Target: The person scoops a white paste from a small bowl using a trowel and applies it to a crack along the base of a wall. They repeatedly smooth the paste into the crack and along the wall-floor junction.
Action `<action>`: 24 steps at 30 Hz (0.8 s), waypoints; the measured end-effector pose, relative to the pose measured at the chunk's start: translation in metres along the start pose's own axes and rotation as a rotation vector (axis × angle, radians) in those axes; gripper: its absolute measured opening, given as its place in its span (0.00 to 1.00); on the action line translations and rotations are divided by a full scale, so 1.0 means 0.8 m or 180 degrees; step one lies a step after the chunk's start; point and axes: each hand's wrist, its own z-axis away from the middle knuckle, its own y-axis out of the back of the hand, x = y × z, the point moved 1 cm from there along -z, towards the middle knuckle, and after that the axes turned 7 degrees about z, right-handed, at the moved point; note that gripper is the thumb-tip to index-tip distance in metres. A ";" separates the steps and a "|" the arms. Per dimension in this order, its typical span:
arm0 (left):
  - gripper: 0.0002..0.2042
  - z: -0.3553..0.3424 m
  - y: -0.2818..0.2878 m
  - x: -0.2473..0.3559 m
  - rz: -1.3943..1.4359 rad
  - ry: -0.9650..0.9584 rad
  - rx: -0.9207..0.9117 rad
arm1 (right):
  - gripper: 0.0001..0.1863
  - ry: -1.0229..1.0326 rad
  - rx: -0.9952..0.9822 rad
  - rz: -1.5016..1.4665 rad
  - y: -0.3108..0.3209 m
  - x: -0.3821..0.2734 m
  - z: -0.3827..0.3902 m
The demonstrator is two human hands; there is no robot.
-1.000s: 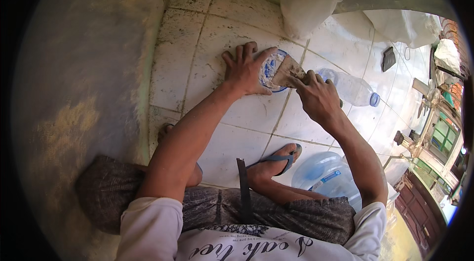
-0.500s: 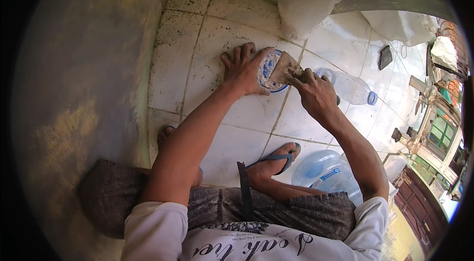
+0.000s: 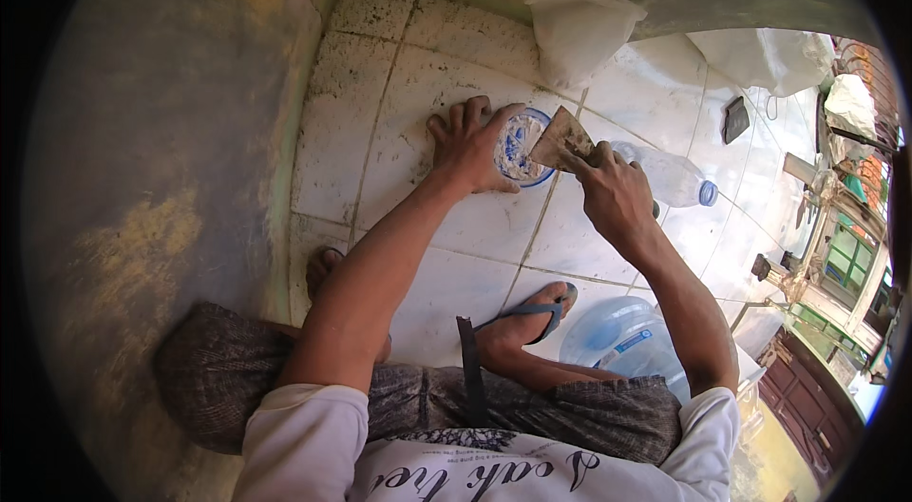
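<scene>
A small round bowl (image 3: 522, 151) with a blue rim sits on the tiled floor, whitish paste with blue patches inside it. My left hand (image 3: 468, 143) grips its left side, thumb on the near edge and index finger at the far edge, the other fingers bent beside it. In my right hand (image 3: 616, 190) is a putty knife (image 3: 566, 137), fingers closed round its handle. Its broad, stained blade slants over the bowl's right rim; whether it touches the paste I cannot tell. Just beyond my right hand lies a clear plastic bottle (image 3: 670, 177) with a blue cap.
A large clear blue water jug (image 3: 622, 336) lies by my sandalled foot (image 3: 539, 315). White sacks (image 3: 581, 32) stand along the far wall, and a small dark flat object (image 3: 735, 120) lies on the tiles. A cracked, patchy wall (image 3: 180, 151) rises close at my left.
The putty knife's blade has drawn slightly right and turned, uncovering more of the paste. My left hand keeps its hold on the bowl; the whole view has shifted slightly.
</scene>
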 end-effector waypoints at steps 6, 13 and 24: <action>0.64 0.019 -0.013 0.004 0.0198 0.0226 0.0338 | 0.25 -0.0448 -0.0716 -0.0837 0.011 -0.023 -0.003; 0.64 0.026 -0.025 0.007 0.0252 0.0305 0.0591 | 0.23 -0.0568 -0.0988 -0.1426 0.023 -0.044 -0.036; 0.65 0.026 -0.027 -0.001 0.0384 0.0303 0.0517 | 0.27 -0.0186 -0.1003 -0.0787 -0.015 -0.064 -0.015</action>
